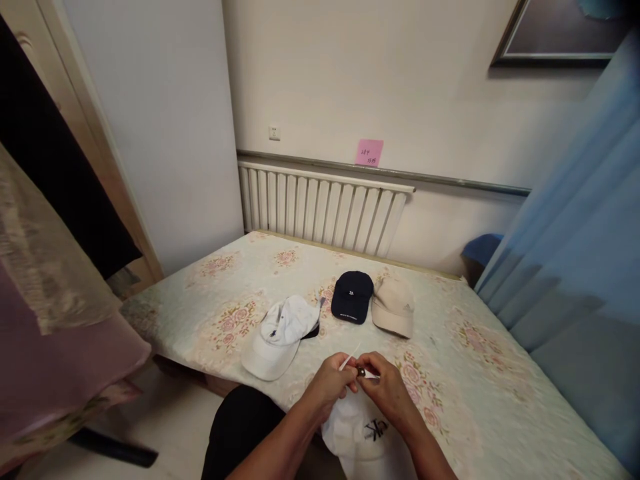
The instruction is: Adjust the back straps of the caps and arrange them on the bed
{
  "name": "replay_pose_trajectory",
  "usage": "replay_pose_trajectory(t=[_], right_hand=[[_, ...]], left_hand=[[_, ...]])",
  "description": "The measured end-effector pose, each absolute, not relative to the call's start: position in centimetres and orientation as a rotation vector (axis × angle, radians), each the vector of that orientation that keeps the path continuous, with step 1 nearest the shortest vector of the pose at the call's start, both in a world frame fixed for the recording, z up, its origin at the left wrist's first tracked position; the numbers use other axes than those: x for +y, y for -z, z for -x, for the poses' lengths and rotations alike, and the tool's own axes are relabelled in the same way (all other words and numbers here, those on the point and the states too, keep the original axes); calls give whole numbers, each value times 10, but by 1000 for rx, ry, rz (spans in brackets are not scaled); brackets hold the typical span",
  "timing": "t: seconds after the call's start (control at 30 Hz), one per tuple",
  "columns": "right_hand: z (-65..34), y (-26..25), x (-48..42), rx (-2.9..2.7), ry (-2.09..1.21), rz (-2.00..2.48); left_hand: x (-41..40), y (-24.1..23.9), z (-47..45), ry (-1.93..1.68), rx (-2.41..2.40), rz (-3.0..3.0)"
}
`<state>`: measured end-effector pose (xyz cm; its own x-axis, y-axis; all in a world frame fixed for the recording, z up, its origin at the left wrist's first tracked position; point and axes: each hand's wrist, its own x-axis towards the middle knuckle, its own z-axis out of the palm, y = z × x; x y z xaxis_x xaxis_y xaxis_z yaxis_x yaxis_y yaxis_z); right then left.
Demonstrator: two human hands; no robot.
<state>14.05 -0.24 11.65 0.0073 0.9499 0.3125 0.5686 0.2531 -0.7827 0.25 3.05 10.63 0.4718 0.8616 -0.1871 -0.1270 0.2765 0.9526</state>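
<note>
Near the bed's front edge, a white cap with dark "CK" lettering rests at my lap, its brim toward me. My left hand is closed on the cap's white strap, whose loose end sticks up past the fingers. Beside it, my right hand pinches the strap's small metal buckle. Fingertips of both hands meet around the buckle and partly hide it. To the left lies another white cap with a small dark logo. Farther back sit a navy cap and a beige cap, side by side.
The caps lie on a bed with a floral cover. Behind it are a white radiator and a pipe with a pink note above. A blue curtain hangs at right; draped cloth is at left.
</note>
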Motion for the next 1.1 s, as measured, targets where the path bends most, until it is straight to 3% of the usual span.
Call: replay_pose_trajectory(t=[0.53, 0.87, 1.1], right_hand=[[-151, -118, -1, -1614, -759, 1408], [-150, -124, -1, -1747, -667, 1529], [-151, -127, -3, -1658, -865, 1488]], left_hand=[[31, -103, -6, -804, 854, -1093], [28, -108, -6, -798, 890, -1127], [29, -105, -6, -813, 877, -1082]])
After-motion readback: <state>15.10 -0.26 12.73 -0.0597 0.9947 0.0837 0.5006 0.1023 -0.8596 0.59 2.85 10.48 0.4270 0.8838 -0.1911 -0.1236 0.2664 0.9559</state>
